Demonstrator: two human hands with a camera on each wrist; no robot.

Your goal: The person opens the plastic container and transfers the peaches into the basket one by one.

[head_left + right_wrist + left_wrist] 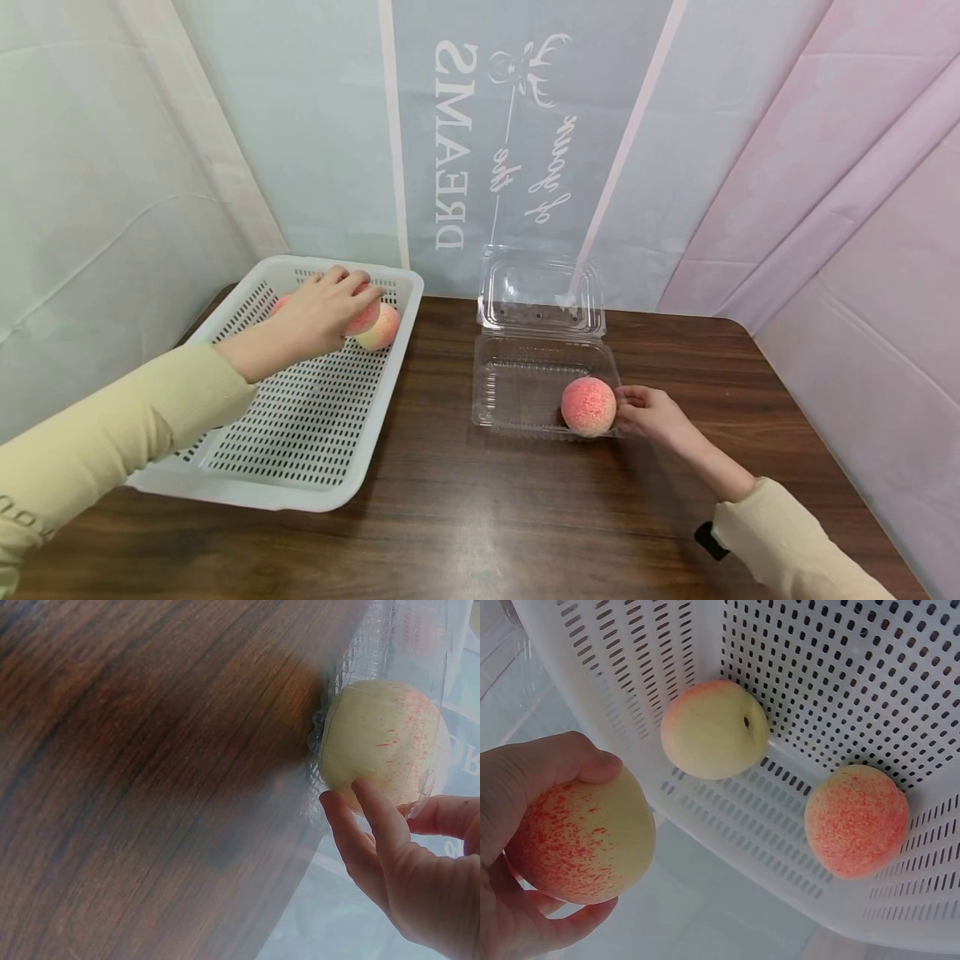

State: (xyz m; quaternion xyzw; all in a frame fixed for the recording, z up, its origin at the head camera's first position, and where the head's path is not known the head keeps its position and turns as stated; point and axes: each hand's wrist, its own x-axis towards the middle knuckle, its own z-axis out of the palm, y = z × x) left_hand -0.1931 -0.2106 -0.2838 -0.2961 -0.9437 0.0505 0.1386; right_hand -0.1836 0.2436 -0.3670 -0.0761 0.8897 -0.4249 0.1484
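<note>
Up the backdrop (315, 125) ran the lettering DREAMS (454, 143), sideways, and there went the left hand (322, 312) over the white basket (341, 497), wrapped round a red-flecked peach (592, 844)! The right hand (656, 415) pinched the clear clamshell's edge (480, 400) beside a pink peach (588, 406) inside.

Brown wood-grain table (450, 492), glare on its near part.
Behind table: grey-blue backdrop (322, 125) with sideways DREAMS lettering (453, 150), antlered deer print (517, 68). Right of table: pinkish hanging (870, 275). Left of table: pale, creased hanging (82, 167).
</note>
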